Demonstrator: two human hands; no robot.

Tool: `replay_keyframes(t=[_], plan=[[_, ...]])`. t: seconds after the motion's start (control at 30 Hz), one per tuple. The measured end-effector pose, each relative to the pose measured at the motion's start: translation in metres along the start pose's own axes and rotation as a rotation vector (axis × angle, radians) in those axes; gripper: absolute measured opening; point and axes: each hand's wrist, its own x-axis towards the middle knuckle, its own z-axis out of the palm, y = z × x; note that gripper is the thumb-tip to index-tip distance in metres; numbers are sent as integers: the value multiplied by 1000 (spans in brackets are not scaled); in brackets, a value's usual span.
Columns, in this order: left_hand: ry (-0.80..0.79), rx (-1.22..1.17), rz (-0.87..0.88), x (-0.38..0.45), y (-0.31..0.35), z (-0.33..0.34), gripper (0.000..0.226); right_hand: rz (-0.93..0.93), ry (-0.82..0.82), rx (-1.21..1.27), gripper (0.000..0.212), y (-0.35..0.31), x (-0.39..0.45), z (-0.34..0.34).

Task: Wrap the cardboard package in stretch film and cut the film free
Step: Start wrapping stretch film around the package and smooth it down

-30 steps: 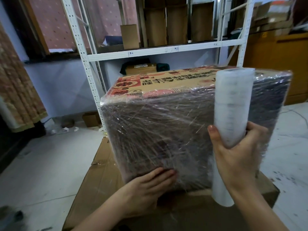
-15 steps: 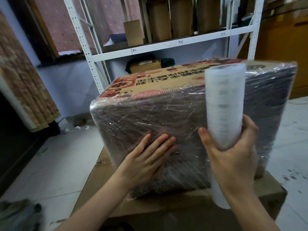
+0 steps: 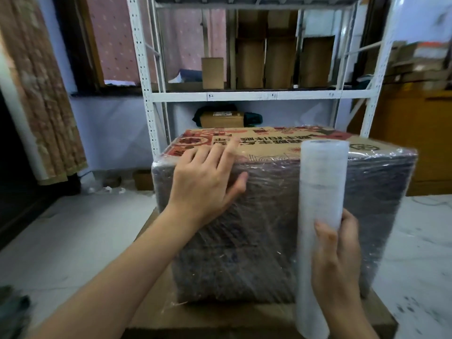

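Observation:
The cardboard package (image 3: 264,241) stands in front of me, its sides covered in shiny stretch film and its printed top showing red and black lettering. My left hand (image 3: 208,182) lies flat with straight fingers over the package's upper left front edge, fingertips on the top. My right hand (image 3: 337,255) grips the white roll of stretch film (image 3: 320,196), held upright against the package's front right. Film runs from the roll onto the package.
The package sits on a flattened brown cardboard sheet (image 3: 220,316) on a pale floor. A white metal shelving rack (image 3: 244,96) with brown boxes stands close behind. A curtain (image 3: 41,99) hangs at the left, and wooden cabinets (image 3: 415,133) stand at the right.
My left hand slid from the bottom of the package's front face up to its top left edge. The roll in my right hand stayed at the front right. My head rose.

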Motion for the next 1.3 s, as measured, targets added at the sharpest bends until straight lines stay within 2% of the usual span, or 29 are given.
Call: replay_keyframes(t=[0.13,0.23,0.3,0.43,0.57,0.67,0.77,0.87,1.03,1.1,1.3], plan=[[60,-67,-86,-2,1,4,57,-63,-110,-44,63,4,-1,-6],[127,-19,-105,1,3,8,43,-115,-98,-99,51,8,0,-14],[161,24,-98,0,3,12,38,-141,-61,-117,50,7,3,-18],[210,41,-96,0,0,16,37,-169,-25,-146,56,-2,5,-22],[217,6,-99,1,2,17,38,-102,-5,-123,70,-9,14,-26],[197,-20,-126,1,3,15,38,-55,-13,-146,64,-7,18,-30],[173,-121,-258,5,11,9,41,-122,-55,-116,69,-9,17,-36],[144,-158,-379,9,20,8,45,-156,-101,-134,86,-5,23,-42],[195,-84,-306,4,17,17,40,-195,-11,-116,54,1,31,-44],[200,-83,-290,3,17,16,38,-238,-8,-175,58,5,35,-49],[246,-64,-364,8,22,17,41,-268,-211,-173,62,14,36,-66]])
